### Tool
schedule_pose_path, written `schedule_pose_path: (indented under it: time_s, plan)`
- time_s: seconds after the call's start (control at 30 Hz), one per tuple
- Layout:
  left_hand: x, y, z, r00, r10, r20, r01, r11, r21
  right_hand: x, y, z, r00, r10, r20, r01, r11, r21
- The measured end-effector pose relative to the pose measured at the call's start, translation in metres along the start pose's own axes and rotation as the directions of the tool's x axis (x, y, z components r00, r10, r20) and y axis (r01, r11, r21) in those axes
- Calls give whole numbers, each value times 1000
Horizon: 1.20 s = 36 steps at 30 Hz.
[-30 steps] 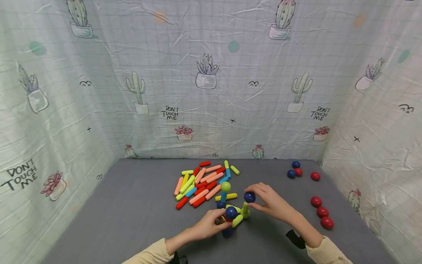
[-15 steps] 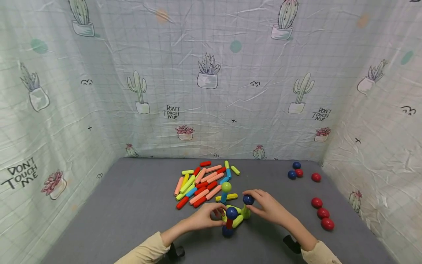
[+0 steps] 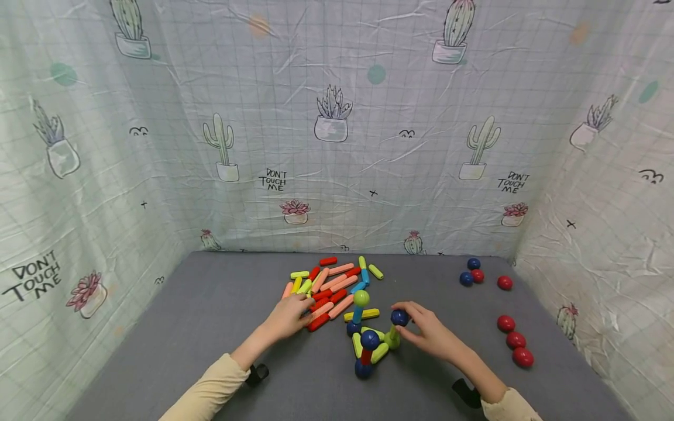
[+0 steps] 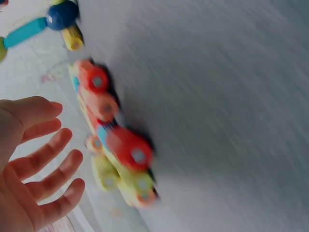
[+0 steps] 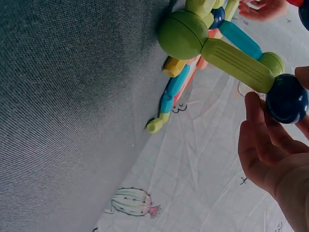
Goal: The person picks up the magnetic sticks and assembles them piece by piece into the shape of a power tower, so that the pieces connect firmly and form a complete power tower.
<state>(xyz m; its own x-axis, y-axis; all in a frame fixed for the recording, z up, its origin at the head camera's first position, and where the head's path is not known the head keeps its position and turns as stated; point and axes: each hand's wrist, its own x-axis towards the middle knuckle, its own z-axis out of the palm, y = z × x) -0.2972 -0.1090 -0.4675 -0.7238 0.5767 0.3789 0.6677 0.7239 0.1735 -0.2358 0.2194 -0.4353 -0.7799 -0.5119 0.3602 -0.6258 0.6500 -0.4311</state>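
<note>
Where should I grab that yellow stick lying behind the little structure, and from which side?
I'd pinch the yellow stick near its right end, across its narrow width, coming from above on the right. It lies flat, running roughly left to right, and the upright blue stick with a green ball on top stands in front of it left of that end, which looks unobstructed.

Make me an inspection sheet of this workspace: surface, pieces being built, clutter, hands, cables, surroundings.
Surface: grey tabletop.
Job's things: stick-and-ball structure with lime triangular base; two uprights carry balls, a third, lime stick meets a dark blue ball.
Clutter: mixed-colour stick pile; five loose red balls, two blue balls at right.
Hands: left hand at the pile, fingers apart, holding nothing; right hand grips the dark blue ball.
Cables: nothing seen.
Surroundings: cactus-print sheet behind and at both sides.
</note>
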Motion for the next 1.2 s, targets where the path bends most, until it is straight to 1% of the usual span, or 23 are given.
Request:
schedule_pose_path:
  time_s: [0.1,0.17,0.27,0.4,0.47,0.53,0.73,0.8,0.87,0.97,1.03,1.2]
  plan:
    - [-9,-9,-5,999,-39,14,38,995,88,-1,1,0,1000,-5,-5,5,1000,2]
    - [-14,-14,-7,999,-43,13,41,991,129,-1,1,0,1000,-1,-1,1,1000,1]
    - [-20,-19,-5,1000,-26,-9,27,986,167,-1,2,0,1000,0,1,0,1000,3]
    - [-25,-23,-1,999,13,-42,-5,982,187,-2,2,1,1000,-2,0,2,1000,2]
    - [-25,-23,0,998,27,-52,-17,981,194,-2,2,1,1000,-3,-1,3,1000,2]
    - [-25,-23,1,999,30,-45,-20,977,211,-2,2,2,1000,0,2,0,1000,-4]
    - [-28,-25,3,999,21,40,-32,944,328,-2,3,3,1000,15,18,-15,1000,-1]
    - [-29,-26,4,998,19,57,-38,937,347,-3,3,2,1000,17,24,-18,1000,9]
    - [-30,-27,4,998,19,66,-41,935,353,-3,4,2,999,18,31,-19,1000,15]
    - [-30,-27,5,998,21,64,-42,934,354,-3,4,2,999,18,37,-19,1000,16]
    - [-29,-26,6,998,30,50,-46,934,353,-3,4,2,999,14,38,-14,1000,12]
    - [-22,-19,8,996,84,-8,-75,923,377,-3,4,1,999,-3,35,3,1000,4]
